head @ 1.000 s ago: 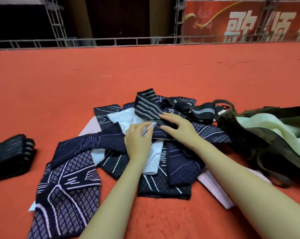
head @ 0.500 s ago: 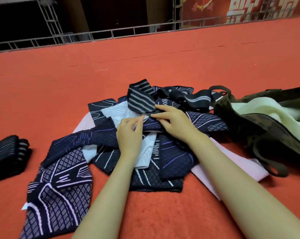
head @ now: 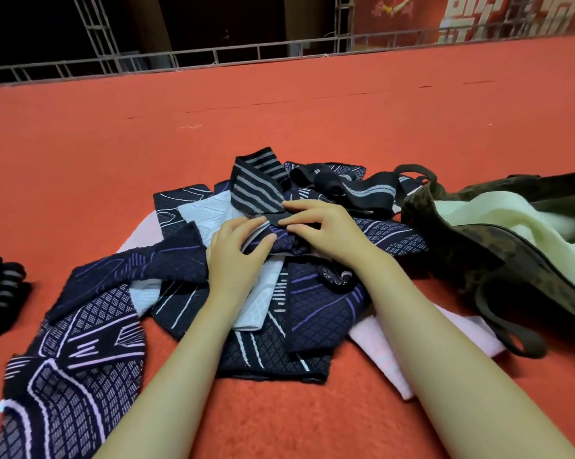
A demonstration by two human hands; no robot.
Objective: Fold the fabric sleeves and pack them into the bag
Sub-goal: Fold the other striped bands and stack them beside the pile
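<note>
Your left hand (head: 238,256) and right hand (head: 325,231) are both bare: no gloves, no rings showing on your fingers. Your wrists carry nothing either, no watch, no band. Both forearms run bare all the way down to the bottom edge, with no sleeve or cuff coming into view. Nails look short and plain, unpainted as far as I can tell.

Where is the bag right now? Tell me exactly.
In the head view the camouflage bag lies open on the red carpet at the right, beside the pile of sleeves, beyond the right hand.
</note>
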